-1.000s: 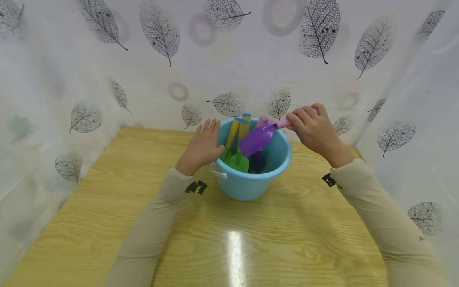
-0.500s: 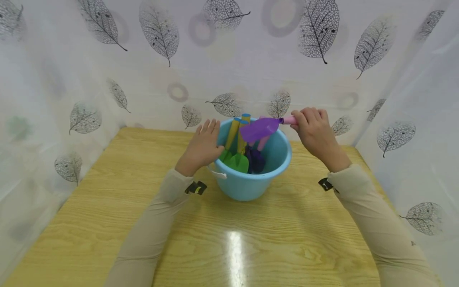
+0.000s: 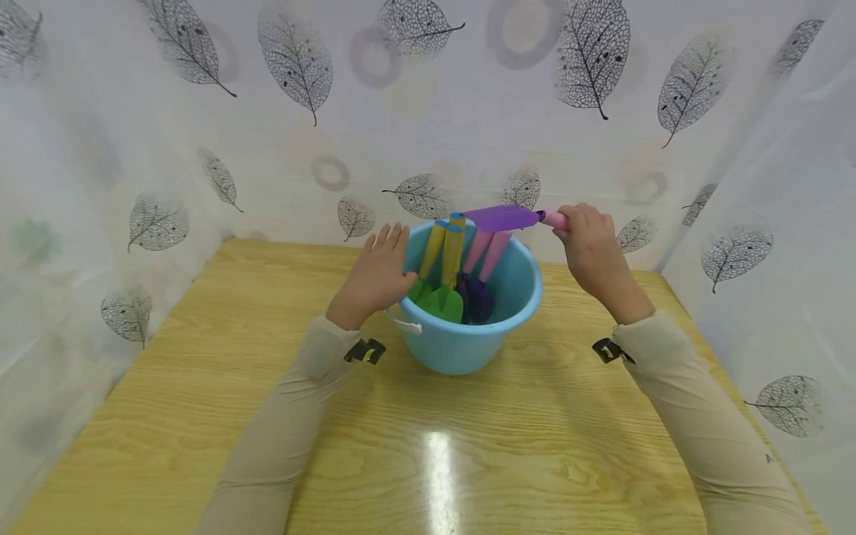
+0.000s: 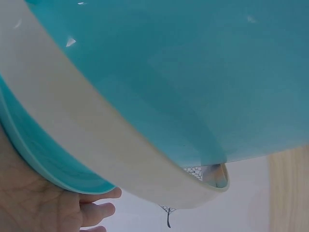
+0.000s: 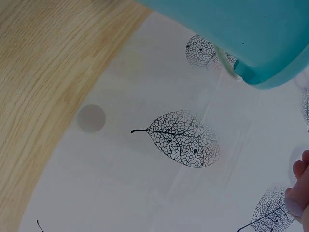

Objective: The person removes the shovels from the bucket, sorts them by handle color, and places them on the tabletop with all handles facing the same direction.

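Left grip point(image 3: 374, 275): fingers straight, laid against the bucket's rim, grasping nothing.
Blue bucket point(image 3: 461, 349): just right of that grip, holding yellow-handled shovels point(image 3: 451, 260) and pink-handled shovels point(image 3: 496, 256).
Purple shovel point(image 3: 501, 218): left of the right grip, above the bucket, higher and flatter than a second ago.
Right grip point(image 3: 591, 253): knuckles up, wrapped round its pink handle point(image 3: 556, 220).

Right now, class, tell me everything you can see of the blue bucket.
The bucket is light blue, round, smooth and plastic-looking, with an open, lipped top and a white carrying handle lowered at its side. It stands upright on the wood-grain table, holding yellow-handled green shovels and pink-handled dark purple shovels. The left hand touches its rim.
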The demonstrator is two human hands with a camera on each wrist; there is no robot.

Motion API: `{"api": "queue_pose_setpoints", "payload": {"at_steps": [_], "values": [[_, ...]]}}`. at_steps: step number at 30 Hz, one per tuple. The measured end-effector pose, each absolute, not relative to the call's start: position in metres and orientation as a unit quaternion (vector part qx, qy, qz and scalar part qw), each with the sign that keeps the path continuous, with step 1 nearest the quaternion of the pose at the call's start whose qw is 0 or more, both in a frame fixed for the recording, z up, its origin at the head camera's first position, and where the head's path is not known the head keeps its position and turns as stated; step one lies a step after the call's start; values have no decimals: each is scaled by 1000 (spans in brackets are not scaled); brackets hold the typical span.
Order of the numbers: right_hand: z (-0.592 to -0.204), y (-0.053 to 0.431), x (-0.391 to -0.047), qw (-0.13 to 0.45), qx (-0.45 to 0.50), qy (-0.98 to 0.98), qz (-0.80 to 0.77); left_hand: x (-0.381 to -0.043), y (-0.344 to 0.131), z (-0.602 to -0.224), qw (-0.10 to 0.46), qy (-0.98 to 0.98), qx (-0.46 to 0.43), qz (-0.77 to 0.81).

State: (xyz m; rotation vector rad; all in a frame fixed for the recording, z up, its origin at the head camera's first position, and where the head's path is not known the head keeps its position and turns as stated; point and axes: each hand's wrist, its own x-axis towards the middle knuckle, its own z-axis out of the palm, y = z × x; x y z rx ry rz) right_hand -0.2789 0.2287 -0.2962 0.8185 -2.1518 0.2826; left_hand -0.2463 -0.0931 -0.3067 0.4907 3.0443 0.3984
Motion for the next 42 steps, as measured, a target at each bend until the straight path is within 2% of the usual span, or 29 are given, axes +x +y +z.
{"api": "queue_pose_setpoints", "payload": {"at_steps": [9,18,29,42], "values": [[-296,231,-274,393,299,-852,173,-246,-93,-307,18,979,156,130],[-296,236,-271,382,267,-868,170,-247,-94,-309,16,979,158,130],[-300,246,-275,396,229,-873,168,-247,-94,-309,9,978,158,134],[-309,263,-276,357,178,-897,189,-247,-94,-310,11,978,157,137]]}}
